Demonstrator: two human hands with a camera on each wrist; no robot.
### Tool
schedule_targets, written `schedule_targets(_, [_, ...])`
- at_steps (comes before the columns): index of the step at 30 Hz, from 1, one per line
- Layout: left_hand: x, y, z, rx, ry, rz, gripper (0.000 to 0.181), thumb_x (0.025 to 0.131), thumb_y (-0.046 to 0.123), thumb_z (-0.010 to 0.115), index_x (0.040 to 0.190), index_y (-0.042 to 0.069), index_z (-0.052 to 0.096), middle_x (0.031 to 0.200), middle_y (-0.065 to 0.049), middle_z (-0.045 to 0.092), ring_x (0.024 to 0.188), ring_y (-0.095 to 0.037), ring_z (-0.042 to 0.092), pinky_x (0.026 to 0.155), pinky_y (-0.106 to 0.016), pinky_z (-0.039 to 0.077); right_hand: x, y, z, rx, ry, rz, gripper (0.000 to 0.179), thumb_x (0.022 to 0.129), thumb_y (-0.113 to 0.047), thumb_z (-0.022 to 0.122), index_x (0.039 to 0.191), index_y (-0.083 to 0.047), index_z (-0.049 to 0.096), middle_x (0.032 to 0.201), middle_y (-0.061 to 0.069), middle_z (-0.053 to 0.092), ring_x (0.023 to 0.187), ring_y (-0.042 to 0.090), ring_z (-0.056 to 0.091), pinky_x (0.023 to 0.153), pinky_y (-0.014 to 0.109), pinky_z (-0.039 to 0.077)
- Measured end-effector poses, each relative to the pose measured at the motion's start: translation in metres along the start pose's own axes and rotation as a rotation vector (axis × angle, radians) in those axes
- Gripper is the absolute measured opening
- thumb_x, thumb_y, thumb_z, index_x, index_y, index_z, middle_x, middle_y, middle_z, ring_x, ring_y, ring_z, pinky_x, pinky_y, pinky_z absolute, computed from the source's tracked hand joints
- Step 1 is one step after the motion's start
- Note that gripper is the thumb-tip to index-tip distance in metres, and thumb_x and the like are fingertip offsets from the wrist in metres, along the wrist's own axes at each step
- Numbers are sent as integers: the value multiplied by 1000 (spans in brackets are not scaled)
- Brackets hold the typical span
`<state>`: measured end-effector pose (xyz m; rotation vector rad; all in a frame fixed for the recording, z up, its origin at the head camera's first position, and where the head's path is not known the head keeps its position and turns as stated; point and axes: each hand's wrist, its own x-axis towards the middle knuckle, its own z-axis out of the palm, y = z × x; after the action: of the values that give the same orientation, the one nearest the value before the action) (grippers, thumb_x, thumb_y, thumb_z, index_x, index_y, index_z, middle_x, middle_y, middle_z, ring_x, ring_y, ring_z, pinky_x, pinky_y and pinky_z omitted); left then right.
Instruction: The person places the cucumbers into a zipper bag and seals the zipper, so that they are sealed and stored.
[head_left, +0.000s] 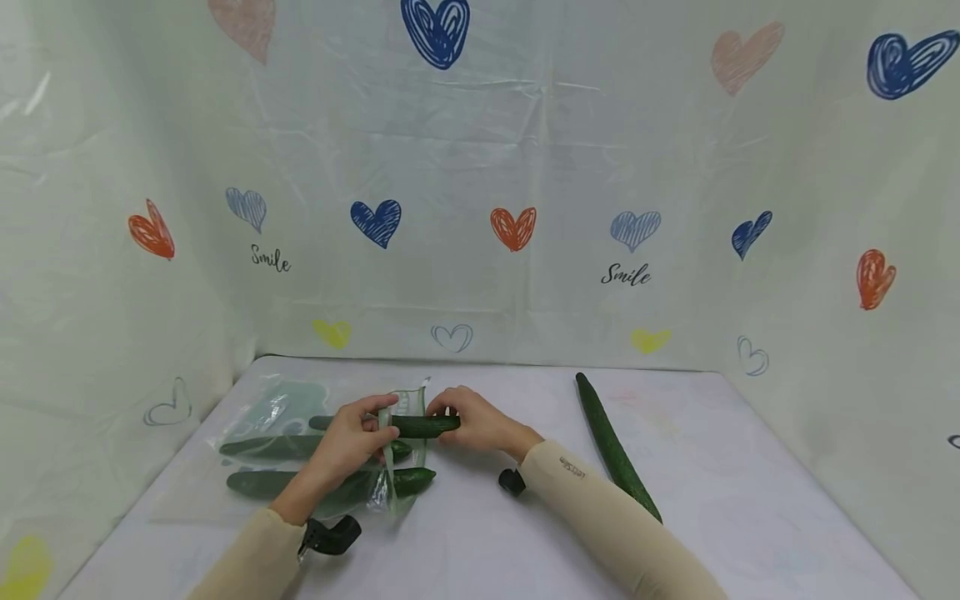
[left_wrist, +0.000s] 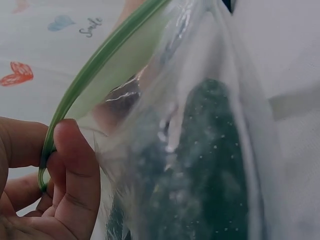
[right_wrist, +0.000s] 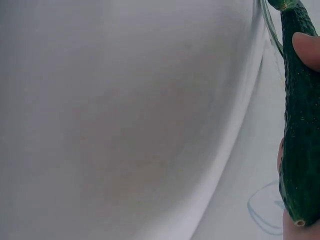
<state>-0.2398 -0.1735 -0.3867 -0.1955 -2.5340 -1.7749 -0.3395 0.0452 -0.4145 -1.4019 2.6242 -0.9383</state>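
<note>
Watching from my station, I see the left grip (head_left: 352,440) pinching the green rim (left_wrist: 95,65) of the bag (head_left: 288,398) between thumb and fingers, while the right grip (head_left: 477,421) holds one cucumber (head_left: 424,427) by its end on the right. That cucumber lies across the bag's mouth: the stretch by the right grip is outside, and the rest appears to run inside, though the left grip hides part of it. Two others, the middle one (head_left: 270,448) and the near one (head_left: 258,484), lie in the bag, their right ends close to the mouth; a loose one (head_left: 617,450) is on the worktop (head_left: 480,542), beyond the right sleeve (head_left: 600,517). I judge the step in hand to be feeding the held cucumber in. To do it well, I'd have the left lift the rim so the plastic doesn't drag on the bumpy skin, and the right push level along the cucumber's length, parallel to its neighbours. I'd move the fingers back to the very end before the rim reaches them, then finish with a fingertip push, minding the soft film, which could crease or fold inward.
</note>
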Motion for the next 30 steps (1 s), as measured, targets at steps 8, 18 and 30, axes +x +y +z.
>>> schedule_targets(8, [1, -2, 4, 8, -4, -12, 50, 87, -2, 64, 135, 1, 52, 53, -2, 38, 48, -23, 45, 52, -37, 52, 12, -1, 4, -12, -41, 55, 32, 73, -13, 81, 101, -21, 68, 87, -14, 60, 84, 7, 50, 71, 21, 43])
schedule_targets(18, [0, -3, 6, 15, 1, -34, 49, 87, 0, 65, 135, 2, 52, 54, -2, 39, 48, -21, 46, 52, -36, 52, 10, 0, 5, -128, -111, 79, 31, 78, -22, 80, 106, -19, 67, 96, -12, 63, 89, 8, 51, 79, 22, 43])
schedule_targets(30, [-1, -5, 6, 3, -3, -27, 49, 87, -1, 65, 134, 1, 52, 52, -1, 36, 46, -18, 43, 51, -37, 52, -18, -2, -13, -193, -131, 209, 36, 79, -23, 79, 112, -16, 67, 101, -7, 63, 97, 11, 57, 87, 29, 47])
